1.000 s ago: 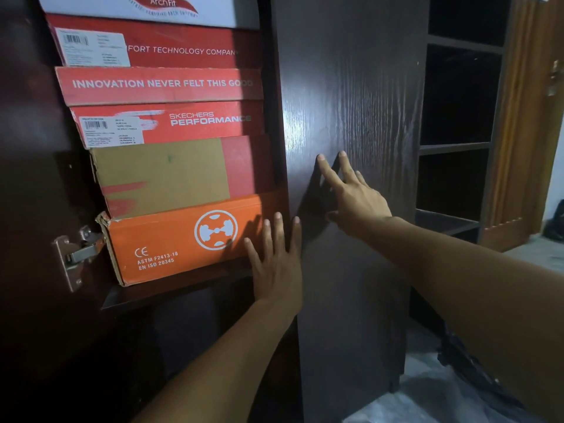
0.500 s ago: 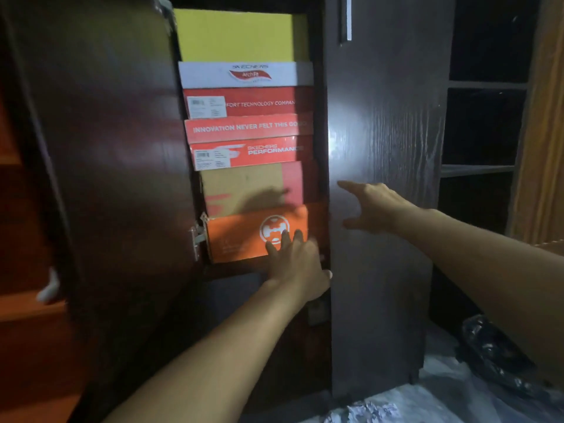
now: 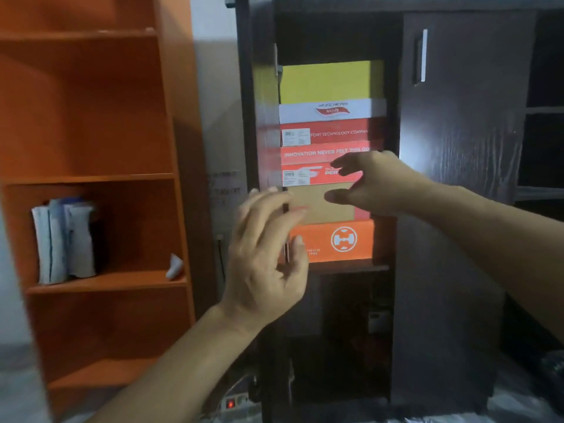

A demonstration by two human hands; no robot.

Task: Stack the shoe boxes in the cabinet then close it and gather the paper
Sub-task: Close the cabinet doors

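Several shoe boxes stand stacked on a shelf of the dark cabinet [image 3: 335,32]: a yellow box [image 3: 326,82] on top, a white one [image 3: 329,110], red ones [image 3: 335,134], a brown one [image 3: 320,206] and an orange box [image 3: 338,241] at the bottom. The cabinet's left door [image 3: 265,117] is blurred and nearly edge-on to me. The right door [image 3: 457,178] is closed. My left hand [image 3: 265,254] hovers with spread fingers at the left door's edge, holding nothing. My right hand [image 3: 372,184] floats in front of the red and brown boxes, fingers loose and empty.
An orange bookshelf [image 3: 91,178] stands to the left with a few books [image 3: 64,239] on one shelf. A power strip [image 3: 238,403] lies on the floor below the cabinet. Dark open shelves [image 3: 546,190] run along the right. A pale sheet [image 3: 518,406] covers the floor at bottom right.
My view has pulled back from the cabinet. My left hand left the orange box and moved to the left door's edge. My right hand came off the right door and moved left.
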